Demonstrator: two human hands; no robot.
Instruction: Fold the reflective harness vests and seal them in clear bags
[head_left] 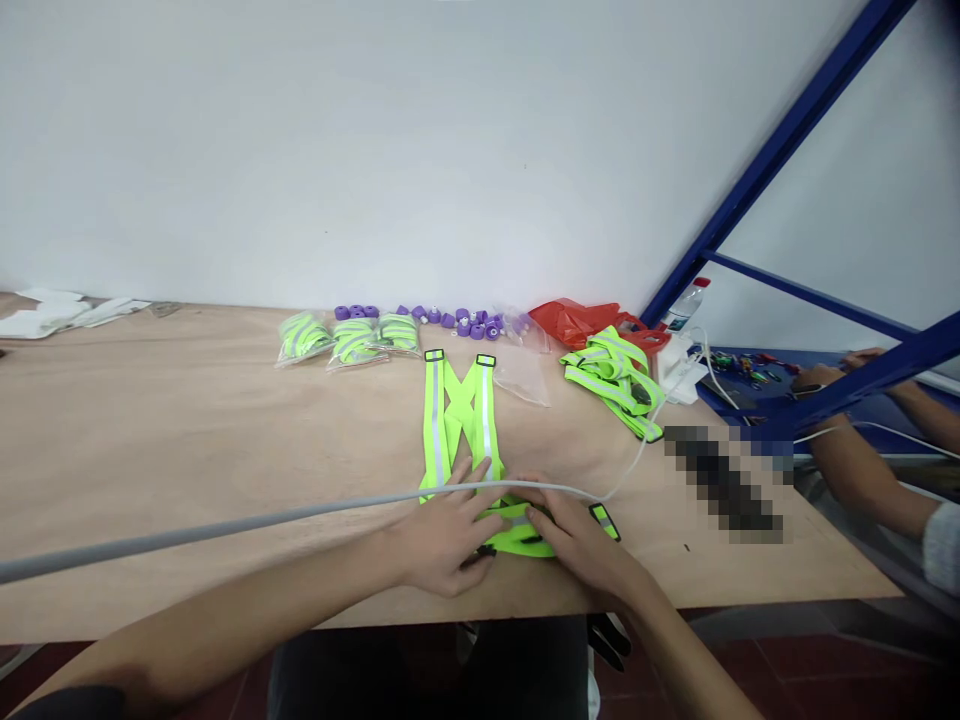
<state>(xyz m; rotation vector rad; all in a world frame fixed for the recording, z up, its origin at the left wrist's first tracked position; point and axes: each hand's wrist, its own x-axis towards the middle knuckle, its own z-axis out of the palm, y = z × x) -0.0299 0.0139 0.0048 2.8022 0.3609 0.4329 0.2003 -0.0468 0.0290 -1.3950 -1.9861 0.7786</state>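
Note:
A neon-yellow reflective vest (486, 420) of straps with grey stripes lies on the table in front of me. Its two upper straps run away from me, cross in an X and end in black buckles. My left hand (448, 540) rests over its lower left part, fingers spread. On the folded lower band, my right hand (577, 535) lies with its fingers stretched toward the left hand. Another black buckle (604, 522) shows just right of that hand. A white cable passes in front of the fingertips and hides part of the straps.
Several bagged vests (304, 337), purple caps (472, 323) and a red plastic bag (574, 322) line the wall. A bundled vest (615, 375) lies at right. The cable (300, 513) crosses my view. Beyond a blue metal frame (780, 165), another person's arms (862, 470) are at work.

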